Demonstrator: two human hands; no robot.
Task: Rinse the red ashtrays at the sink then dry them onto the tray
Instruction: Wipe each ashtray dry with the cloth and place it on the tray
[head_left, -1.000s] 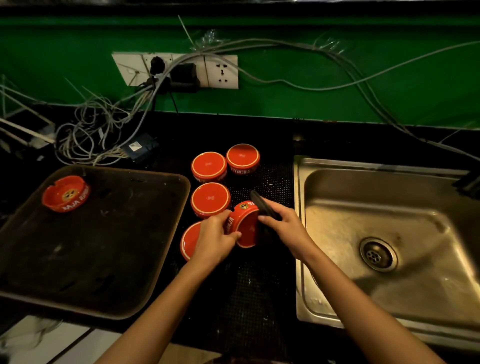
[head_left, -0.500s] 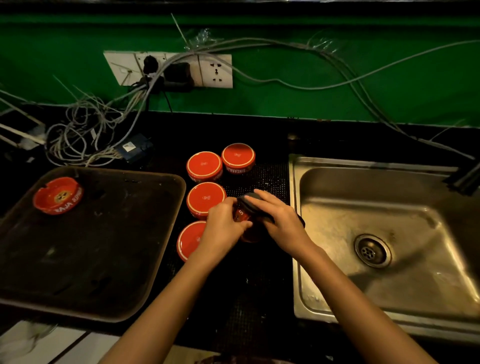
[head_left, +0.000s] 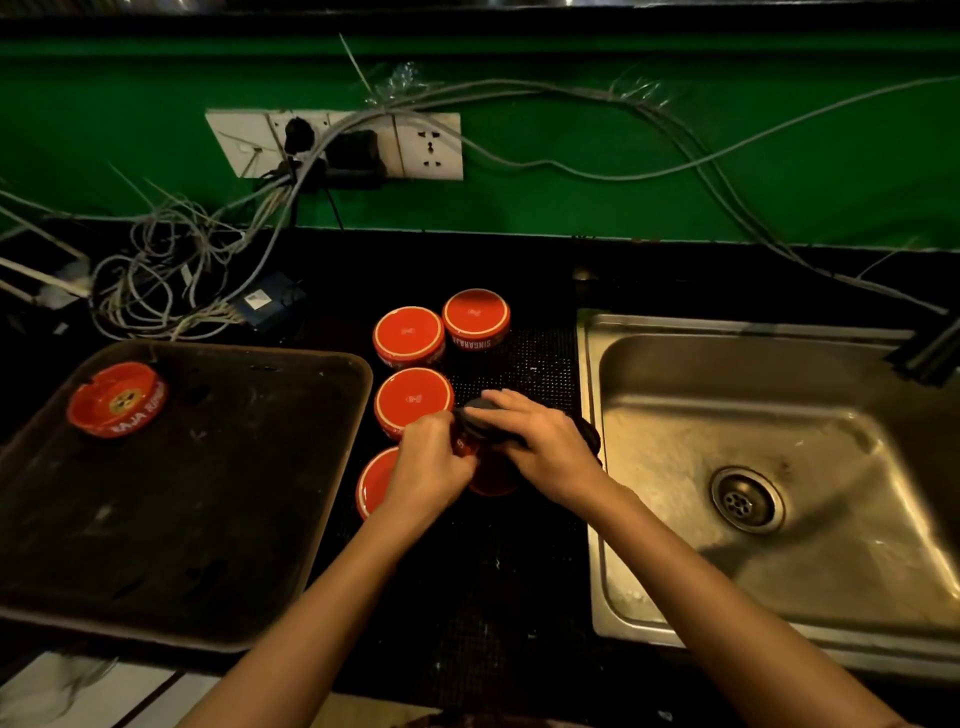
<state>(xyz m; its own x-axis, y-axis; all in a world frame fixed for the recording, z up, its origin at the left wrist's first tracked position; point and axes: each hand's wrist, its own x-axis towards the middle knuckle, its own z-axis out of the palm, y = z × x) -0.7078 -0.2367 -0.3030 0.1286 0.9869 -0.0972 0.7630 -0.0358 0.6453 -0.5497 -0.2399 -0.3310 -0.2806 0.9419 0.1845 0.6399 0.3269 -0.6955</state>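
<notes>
My left hand (head_left: 428, 465) grips a red ashtray (head_left: 491, 475) held on its side over the black mat, mostly hidden by both hands. My right hand (head_left: 540, 447) holds a dark cloth (head_left: 480, 423) pressed over the top of that ashtray. Several red ashtrays stand upside down on the mat: two at the back (head_left: 409, 335) (head_left: 476, 317), one in the middle (head_left: 413, 400), one partly under my left wrist (head_left: 375, 480). One ashtray (head_left: 117, 400) sits upright in the far left corner of the dark tray (head_left: 208, 493).
A steel sink (head_left: 779, 467) with a drain lies to the right, and a dark tap (head_left: 930, 353) reaches in from its right edge. Tangled cables (head_left: 171, 280) and a wall socket strip (head_left: 337, 143) lie behind the tray, on a green wall.
My right hand has brought the dark cloth over the top of the held ashtray, so the ashtray that showed its inside a second ago is now mostly covered.
</notes>
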